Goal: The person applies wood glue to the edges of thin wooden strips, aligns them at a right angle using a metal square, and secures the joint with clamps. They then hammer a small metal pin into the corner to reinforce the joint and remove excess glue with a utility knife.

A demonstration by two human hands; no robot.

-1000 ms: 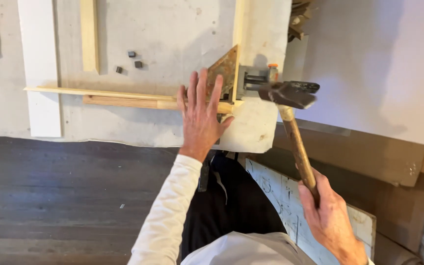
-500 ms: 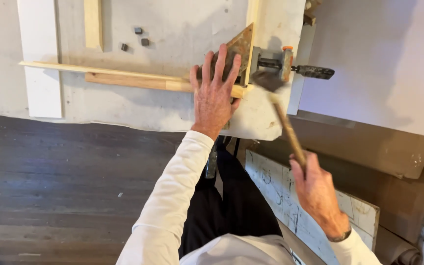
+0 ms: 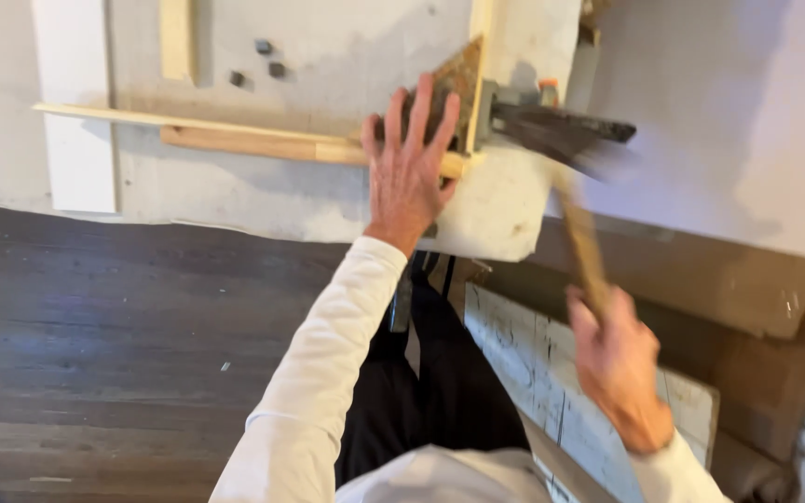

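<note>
My left hand (image 3: 409,168) lies flat, fingers spread, on the end of a long wooden strip (image 3: 263,145) and a brown triangular corner block (image 3: 458,76) on the pale worktop (image 3: 235,196). My right hand (image 3: 615,359) grips the wooden handle of a hammer (image 3: 578,224). The dark hammer head (image 3: 561,130) is blurred, just right of the corner block, beside a metal clamp with an orange part (image 3: 524,95). A second thin strip (image 3: 188,121) runs along above the first.
A white board (image 3: 72,102) and a short upright wooden piece (image 3: 177,37) lie on the worktop at left, with three small dark blocks (image 3: 258,61) near them. Dark wooden floor (image 3: 95,354) is below. Painted boards (image 3: 552,373) and cardboard (image 3: 701,270) lean at right.
The hammer has swung: its head dropped toward the clamp half a second ago and is now blurred beside the corner block. My left hand has stayed pressed on the strip.
</note>
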